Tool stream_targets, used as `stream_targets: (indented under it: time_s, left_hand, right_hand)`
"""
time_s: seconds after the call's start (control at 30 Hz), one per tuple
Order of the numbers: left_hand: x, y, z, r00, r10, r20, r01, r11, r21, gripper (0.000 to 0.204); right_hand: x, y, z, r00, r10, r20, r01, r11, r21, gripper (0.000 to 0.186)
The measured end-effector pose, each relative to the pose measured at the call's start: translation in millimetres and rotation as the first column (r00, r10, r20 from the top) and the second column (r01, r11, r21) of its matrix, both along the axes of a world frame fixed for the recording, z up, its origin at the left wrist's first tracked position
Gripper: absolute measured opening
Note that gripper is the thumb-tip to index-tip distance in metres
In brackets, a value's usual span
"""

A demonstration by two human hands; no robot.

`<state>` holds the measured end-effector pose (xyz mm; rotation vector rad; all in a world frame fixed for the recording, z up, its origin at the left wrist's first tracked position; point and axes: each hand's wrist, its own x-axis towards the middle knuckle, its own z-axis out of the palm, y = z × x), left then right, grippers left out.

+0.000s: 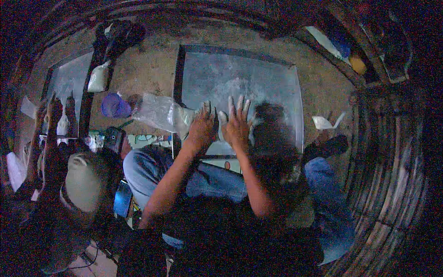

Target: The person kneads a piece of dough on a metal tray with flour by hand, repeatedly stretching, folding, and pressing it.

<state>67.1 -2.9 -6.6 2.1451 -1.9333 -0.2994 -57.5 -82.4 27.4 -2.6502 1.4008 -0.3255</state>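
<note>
My right hand has its fingers stretched out and spread, with pale dust on fingers and thumb. It rests over the near part of a dark-framed tray whose grey surface carries smears of white powder. Just to its left is my left hand, fingers extended and slightly apart, and also dusty. Neither hand grips anything. Beside my left hand a clear plastic bag lies across the tray's left edge, with whitish stuff at its right end. Whether that hand touches the bag, I cannot tell.
Left of the bag is a purple cup. A knotted white bag stands farther back. A co-worker in a light cap reaches over another framed tray. At right lies a small white packet, near a slatted wall.
</note>
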Motion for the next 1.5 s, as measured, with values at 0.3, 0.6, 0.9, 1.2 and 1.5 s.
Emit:
stream_targets:
  time_s: [0.3,0.6,0.9,1.2,1.5]
  left_hand:
    - [-12.5,-3.2,35.2,0.987,0.076,-0.140,-0.064,0.994,0.086,0.068]
    - [-13.2,-3.1,31.2,0.996,0.086,-0.035,-0.085,0.996,0.037,0.080]
    - [-11.1,-8.8,6.9,0.998,0.056,0.004,-0.056,0.997,0.055,0.067]
    - [-4.4,0.4,9.6,0.988,0.120,-0.099,-0.115,0.992,0.048,0.069]
    - [-14.0,-7.3,19.6,0.992,0.071,-0.100,-0.073,0.997,-0.012,0.069]
  right_hand:
    - [32.1,-63.2,-31.2,0.996,-0.082,0.044,0.084,0.995,-0.052,0.074]
    - [36.4,-62.9,-25.1,0.997,-0.070,0.041,0.073,0.995,-0.071,0.056]
    - [-31.6,21.6,-0.3,0.998,0.056,0.030,-0.057,0.998,0.040,0.051]
    - [-11.8,18.5,-10.8,0.999,-0.042,-0.029,0.040,0.997,-0.068,0.065]
    - [45.5,-95.5,-41.3,0.993,-0.102,0.061,0.109,0.984,-0.138,0.059]
